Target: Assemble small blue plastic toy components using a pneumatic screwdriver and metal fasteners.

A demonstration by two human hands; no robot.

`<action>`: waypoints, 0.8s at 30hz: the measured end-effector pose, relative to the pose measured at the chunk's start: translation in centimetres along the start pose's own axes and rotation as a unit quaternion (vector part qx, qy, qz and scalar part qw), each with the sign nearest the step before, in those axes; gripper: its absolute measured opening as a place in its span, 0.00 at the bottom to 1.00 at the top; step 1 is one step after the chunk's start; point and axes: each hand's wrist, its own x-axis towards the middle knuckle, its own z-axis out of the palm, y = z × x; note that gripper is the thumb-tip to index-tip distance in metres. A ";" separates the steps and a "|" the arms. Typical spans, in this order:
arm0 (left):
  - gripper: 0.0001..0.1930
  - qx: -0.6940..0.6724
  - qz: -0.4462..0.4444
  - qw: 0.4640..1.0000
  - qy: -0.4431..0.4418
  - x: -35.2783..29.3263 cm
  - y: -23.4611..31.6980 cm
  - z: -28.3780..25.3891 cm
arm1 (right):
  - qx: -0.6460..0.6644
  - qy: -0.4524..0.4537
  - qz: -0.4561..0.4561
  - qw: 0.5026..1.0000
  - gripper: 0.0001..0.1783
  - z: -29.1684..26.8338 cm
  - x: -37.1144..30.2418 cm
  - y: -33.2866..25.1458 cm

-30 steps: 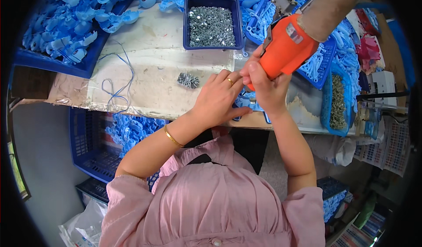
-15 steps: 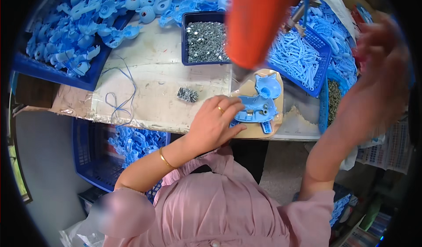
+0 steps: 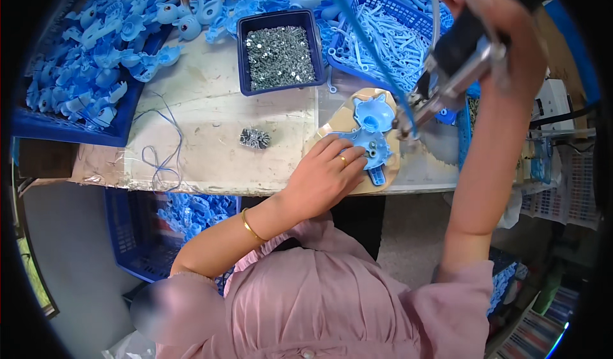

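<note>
On a brown board [image 3: 330, 128] at the table's front lies a blue plastic toy shell [image 3: 375, 114], hollow side up, with small metal parts in it. My left hand [image 3: 332, 174], wearing a gold ring, presses on the shell's left part with fingers bent and close together, hiding part of it. Up at the right, my right hand [image 3: 504, 20] is closed round a black and metal tool [image 3: 463, 49]; motion blurs both, and I cannot tell the tool's kind. A thin blue hose [image 3: 367, 46] runs down in front of the shell.
A dark blue tray [image 3: 242, 71] of small metal screws stands behind the board, beside a blue basket [image 3: 415, 20] of pale blue links. Several blue toy parts [image 3: 108, 59] heap at far left. A dark cluster of small metal pieces [image 3: 255, 138] and a blue cord [image 3: 172, 129] lie on the table.
My right hand has moved up and inward onto the black and metal tool. The orange object has swung to the top left. My left hand has shifted further over the shell, its fingers closer together.
</note>
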 end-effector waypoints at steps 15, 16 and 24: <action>0.11 0.051 -0.003 0.998 -0.033 0.0 -0.4 1.5 | 0.048 -0.047 0.062 0.996 0.26 -0.1 -5.3 0.5; 0.11 0.050 -0.005 0.998 -0.034 -0.2 -0.4 1.5 | -0.069 0.118 0.098 0.986 0.36 1.6 -5.7 -0.1; 0.10 0.063 -0.007 0.998 -0.017 0.6 0.1 1.0 | -0.031 0.112 0.100 0.988 0.33 0.8 -7.0 1.0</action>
